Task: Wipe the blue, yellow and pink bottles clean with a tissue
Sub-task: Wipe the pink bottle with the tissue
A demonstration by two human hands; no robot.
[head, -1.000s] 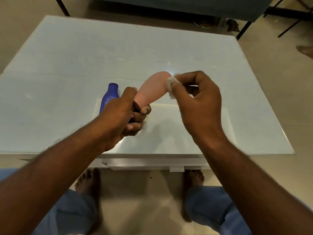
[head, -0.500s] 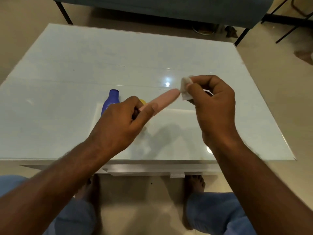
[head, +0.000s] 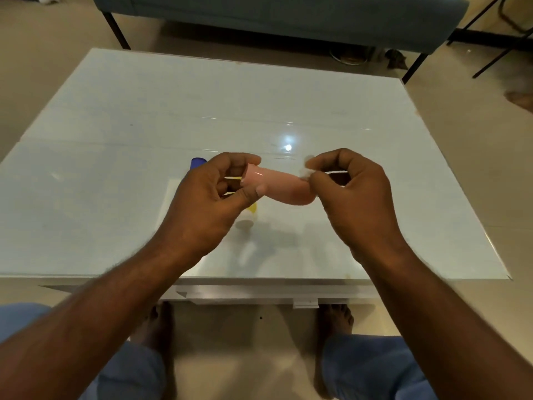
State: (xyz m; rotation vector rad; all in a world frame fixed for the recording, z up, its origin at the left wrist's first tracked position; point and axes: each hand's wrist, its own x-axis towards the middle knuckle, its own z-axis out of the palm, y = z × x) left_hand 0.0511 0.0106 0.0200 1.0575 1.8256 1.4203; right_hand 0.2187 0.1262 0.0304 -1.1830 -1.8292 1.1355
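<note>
My left hand grips the pink bottle by its left end, and the bottle lies roughly level above the table. A small white tissue is pinched in my right hand and pressed against the bottle's rounded right end. The blue bottle lies on the table behind my left hand, with only its tip showing. Below my left hand, part of the yellow bottle with a pale cap shows on the table.
The pale glass-topped table fills the middle of the view. A dark bench on black legs stands beyond the far edge. My bare feet and blue trouser legs show under the near edge.
The pink bottle has swung from pointing up and right to lying level. My left hand now grips its end from above, and my right hand keeps the tissue at the other end.
</note>
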